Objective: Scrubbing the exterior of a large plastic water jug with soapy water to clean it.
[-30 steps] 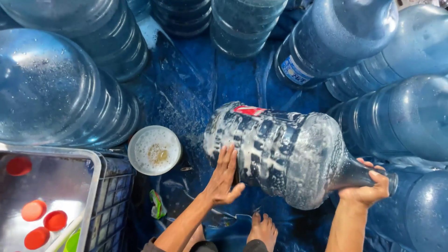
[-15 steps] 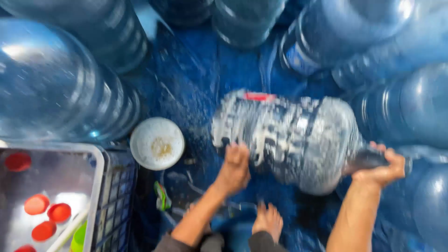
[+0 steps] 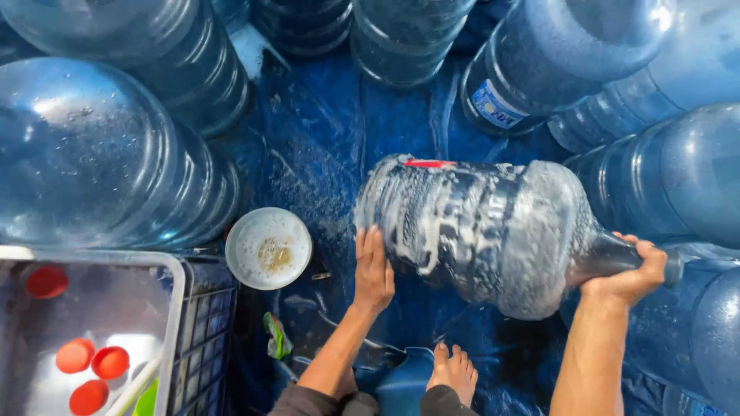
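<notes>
The neck of a soapy water jug (image 3: 493, 231) is being gripped by the right hand (image 3: 626, 273), fingers wrapped around it, while the left hand (image 3: 373, 270) is being pressed flat and open against the foamy base end. The jug is being held on its side above the middle of the blue tarp (image 3: 324, 139). With suds coating it, the jug could slip and be dropped onto the bare foot (image 3: 455, 371) below. A red patch is showing on its upper edge; a white-and-blue label (image 3: 493, 104) is wrapped around an upright jug toward the tarp's far edge.
</notes>
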